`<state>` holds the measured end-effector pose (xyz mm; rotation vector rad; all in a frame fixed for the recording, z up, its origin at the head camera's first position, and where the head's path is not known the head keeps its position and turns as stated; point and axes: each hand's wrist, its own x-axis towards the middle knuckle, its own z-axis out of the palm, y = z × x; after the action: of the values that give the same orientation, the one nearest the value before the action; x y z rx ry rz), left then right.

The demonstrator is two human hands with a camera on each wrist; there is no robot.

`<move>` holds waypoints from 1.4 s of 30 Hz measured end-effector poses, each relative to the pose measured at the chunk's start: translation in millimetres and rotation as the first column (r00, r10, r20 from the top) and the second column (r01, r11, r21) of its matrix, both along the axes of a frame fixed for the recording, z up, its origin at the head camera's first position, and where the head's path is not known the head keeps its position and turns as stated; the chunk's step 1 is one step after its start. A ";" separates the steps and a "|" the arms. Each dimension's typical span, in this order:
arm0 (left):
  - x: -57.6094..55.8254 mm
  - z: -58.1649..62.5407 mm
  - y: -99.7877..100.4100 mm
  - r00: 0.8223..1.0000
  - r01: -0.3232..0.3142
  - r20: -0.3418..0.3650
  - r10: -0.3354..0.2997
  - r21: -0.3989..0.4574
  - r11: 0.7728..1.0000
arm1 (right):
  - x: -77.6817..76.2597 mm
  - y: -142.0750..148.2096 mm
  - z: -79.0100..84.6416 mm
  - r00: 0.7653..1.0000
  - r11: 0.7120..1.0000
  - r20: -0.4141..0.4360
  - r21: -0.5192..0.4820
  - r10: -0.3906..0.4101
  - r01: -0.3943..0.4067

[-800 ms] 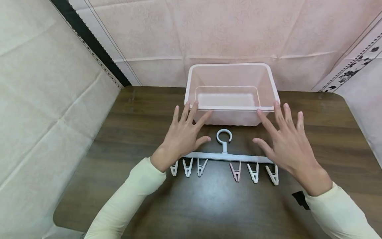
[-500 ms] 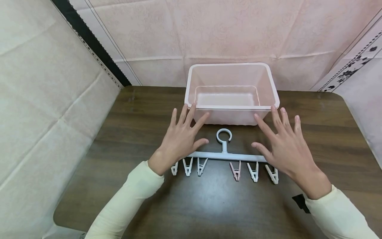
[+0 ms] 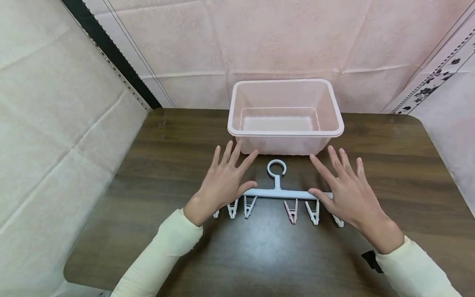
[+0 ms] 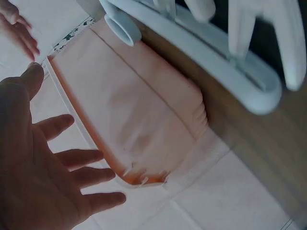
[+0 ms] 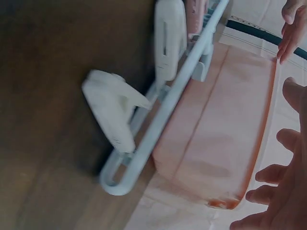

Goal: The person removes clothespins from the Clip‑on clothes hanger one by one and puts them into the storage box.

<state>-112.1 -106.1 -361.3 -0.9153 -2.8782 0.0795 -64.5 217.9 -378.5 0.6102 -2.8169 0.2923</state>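
Left hand [image 3: 220, 182] and right hand [image 3: 350, 196] are hovering, fingers spread, holding nothing; moving both evenly, clear of the clips [image 3: 315, 218], would serve best. Apparently six clips, the outermost partly hidden, are lining the near side of one hanger [image 3: 278, 193]; beyond, one basin [image 3: 283, 144] is standing.

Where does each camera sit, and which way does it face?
Head: on the head, facing forward and down at table, pink bin and clip hanger; left grip, right grip and sleeves show.
Left wrist: on that wrist, facing bin and hanger; left grip at left, part of right grip upper left.
Right wrist: on that wrist, facing bin and hanger; right grip at right, part of left grip upper right.
Both wrist views share bin and hanger.
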 end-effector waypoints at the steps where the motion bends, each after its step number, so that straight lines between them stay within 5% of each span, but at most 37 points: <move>1: 0.3 -1.7 0.1 1.000 0.005 0.015 -0.005 0.008 1.000 | -0.1 0.1 -1.6 1.000 1.000 0.009 -0.004 -0.001 0.001; 25: -1.4 -35.9 -7.8 0.982 0.074 0.173 -0.080 0.043 0.996 | -4.9 5.8 -31.7 0.988 0.998 0.144 -0.018 0.059 -0.057; 42: -12.3 -51.7 -10.5 0.934 0.178 0.303 -0.190 0.066 0.982 | -14.1 8.5 -45.8 0.969 0.992 0.213 -0.030 0.126 -0.122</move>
<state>-124.4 -116.5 -412.9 -1.2907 -3.0382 -0.1480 -78.6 226.5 -424.3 0.7980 -2.9826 0.4290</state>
